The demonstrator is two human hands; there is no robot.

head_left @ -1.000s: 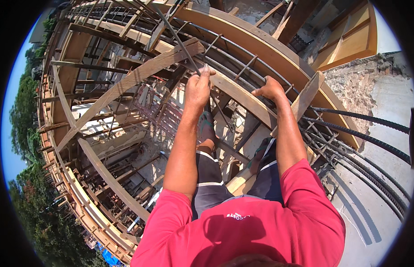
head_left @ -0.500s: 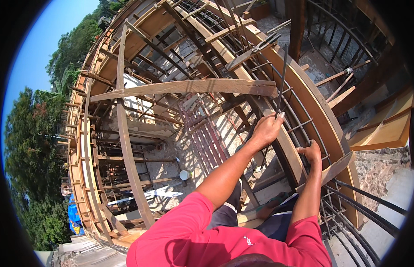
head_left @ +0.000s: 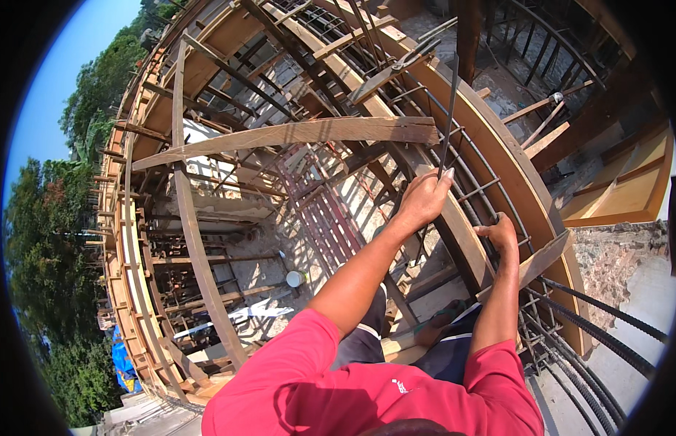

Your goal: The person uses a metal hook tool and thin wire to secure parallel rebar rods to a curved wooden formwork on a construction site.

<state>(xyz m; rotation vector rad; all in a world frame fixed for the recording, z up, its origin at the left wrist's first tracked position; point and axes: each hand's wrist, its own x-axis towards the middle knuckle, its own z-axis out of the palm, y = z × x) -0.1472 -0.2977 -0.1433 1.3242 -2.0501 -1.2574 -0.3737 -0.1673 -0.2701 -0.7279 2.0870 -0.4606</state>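
1. The thin metal rod (head_left: pixel 448 120) slants upward from the left hand (head_left: pixel 425 198), over the curved rebar cage (head_left: pixel 477 190) and just beside the end of the wooden plank (head_left: pixel 294 132).
2. The left grip is closed round the rod's lower part.
3. The right hand (head_left: pixel 502 234) is curled at the cage's outer bar; whether its grip holds anything, I cannot tell.
4. The step in hand looks like steadying or working the rod at the cage; the next move probably calls for keeping it clear of the plank.
5. Farther out stands the plywood form side (head_left: pixel 514 171).
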